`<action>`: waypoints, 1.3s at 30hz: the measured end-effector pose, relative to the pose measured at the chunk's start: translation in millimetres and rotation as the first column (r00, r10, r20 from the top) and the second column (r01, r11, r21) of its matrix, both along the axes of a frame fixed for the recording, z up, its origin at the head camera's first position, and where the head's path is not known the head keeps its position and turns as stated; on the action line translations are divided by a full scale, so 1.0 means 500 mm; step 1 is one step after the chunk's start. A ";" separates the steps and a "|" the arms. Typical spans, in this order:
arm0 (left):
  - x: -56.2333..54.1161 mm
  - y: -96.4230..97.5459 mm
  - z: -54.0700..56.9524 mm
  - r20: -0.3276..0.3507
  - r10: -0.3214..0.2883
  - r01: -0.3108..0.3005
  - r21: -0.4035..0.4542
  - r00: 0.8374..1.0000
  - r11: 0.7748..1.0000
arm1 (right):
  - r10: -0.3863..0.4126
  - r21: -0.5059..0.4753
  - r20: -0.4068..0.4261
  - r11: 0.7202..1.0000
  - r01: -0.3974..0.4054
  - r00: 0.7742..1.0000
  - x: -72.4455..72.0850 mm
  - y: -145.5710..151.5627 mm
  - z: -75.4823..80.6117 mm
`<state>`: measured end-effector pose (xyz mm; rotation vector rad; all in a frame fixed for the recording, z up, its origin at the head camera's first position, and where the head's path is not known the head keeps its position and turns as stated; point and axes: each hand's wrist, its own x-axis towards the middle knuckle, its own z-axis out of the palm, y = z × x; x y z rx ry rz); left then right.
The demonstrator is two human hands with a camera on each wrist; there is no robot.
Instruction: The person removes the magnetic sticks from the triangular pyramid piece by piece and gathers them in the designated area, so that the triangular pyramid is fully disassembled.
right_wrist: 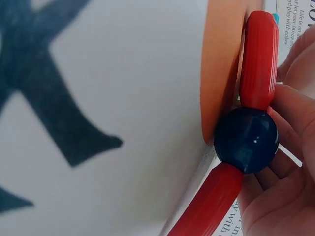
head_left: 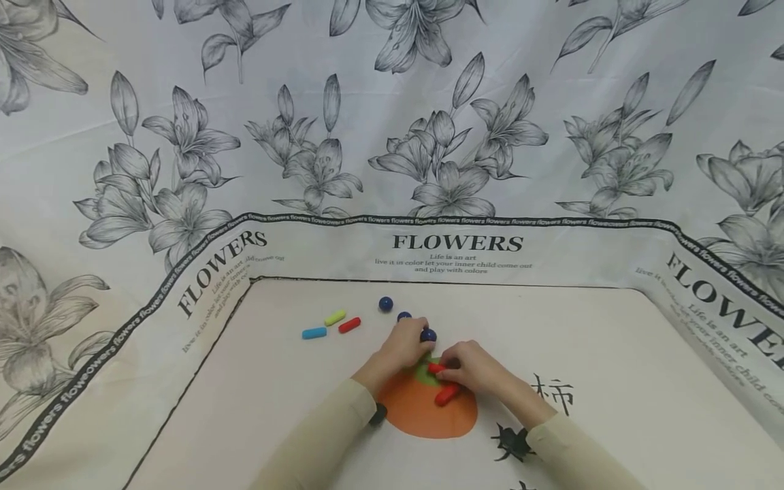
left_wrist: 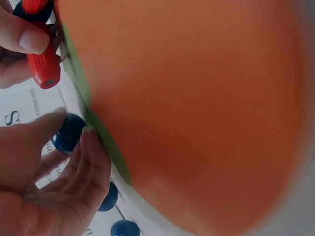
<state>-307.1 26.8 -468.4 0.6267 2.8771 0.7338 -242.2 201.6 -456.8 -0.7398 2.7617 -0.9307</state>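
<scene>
My left hand [head_left: 404, 344] pinches a dark blue ball [left_wrist: 70, 132] between thumb and fingertips, over the green top of a printed orange fruit [head_left: 422, 412]. To its right, my right hand [head_left: 474, 367] grips a short ridged red rod [right_wrist: 259, 59]. That rod touches a blue ball [right_wrist: 246, 140], and a second red rod [right_wrist: 206, 201] sticks out from the ball's other side at an angle. In the head view my right fingers hide the joining ball. Both hands are close together, the held ball apart from the rods.
Two more blue balls, one a loose ball [head_left: 385, 304] and one partly covered ball [head_left: 404, 317], lie beyond my left hand. Farther left are a yellow rod [head_left: 335, 318], a red rod [head_left: 350, 325] and a blue rod [head_left: 314, 333]. A flower-printed cloth [head_left: 453, 190] hangs behind the table.
</scene>
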 end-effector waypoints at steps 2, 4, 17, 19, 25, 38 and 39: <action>-0.005 0.007 0.000 0.003 0.037 -0.037 -0.004 0.999 0.999 | -0.006 0.000 -0.009 1.000 0.006 1.000 0.000 -0.002 -0.003; -0.006 0.012 0.002 0.020 0.067 -0.067 -0.004 0.998 0.998 | -0.009 -0.006 -0.019 1.000 0.009 1.000 0.001 -0.003 -0.005; 0.038 -0.057 0.015 0.073 0.028 -0.028 0.007 0.997 1.000 | -0.007 0.016 0.023 1.000 0.007 1.000 0.011 0.010 0.014; 0.048 -0.071 0.016 0.088 -0.035 0.033 0.023 0.996 0.999 | 0.015 0.035 0.017 0.999 -0.015 1.000 0.015 0.022 0.020; 0.077 -0.084 0.020 0.122 -0.186 0.183 0.035 0.975 0.982 | 0.034 0.082 0.050 0.996 -0.038 0.998 0.027 0.049 0.039; 0.083 -0.045 0.007 0.162 -0.209 0.199 0.078 0.964 0.977 | 0.050 0.098 0.054 0.994 -0.055 0.997 0.027 0.062 0.040; 0.081 -0.043 0.007 0.167 -0.213 0.201 0.090 0.963 0.975 | 0.047 0.105 0.047 0.993 -0.051 0.998 0.026 0.062 0.040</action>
